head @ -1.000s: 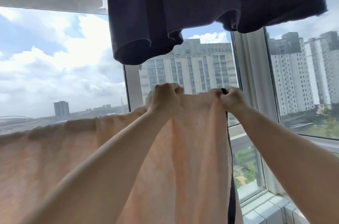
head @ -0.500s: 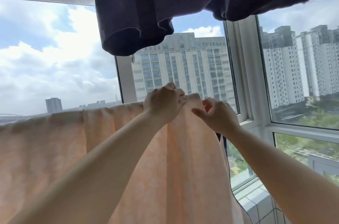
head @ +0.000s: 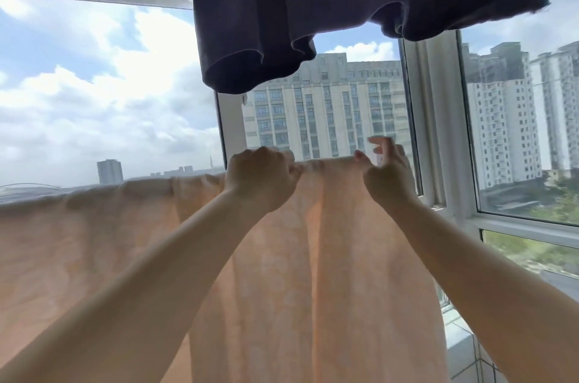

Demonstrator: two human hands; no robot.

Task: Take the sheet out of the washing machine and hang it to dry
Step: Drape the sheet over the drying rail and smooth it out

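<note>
Gripping the top fold of the peach sheet (head: 282, 273), the left hand (head: 261, 177) bunches the cloth in curled fingers. Just beside it, the right hand (head: 387, 172) pinches the same fold with its thumb while two fingers stick up loose. That sheet hangs draped along the window (head: 438, 138), below a dark garment (head: 329, 6) overhead.
</note>
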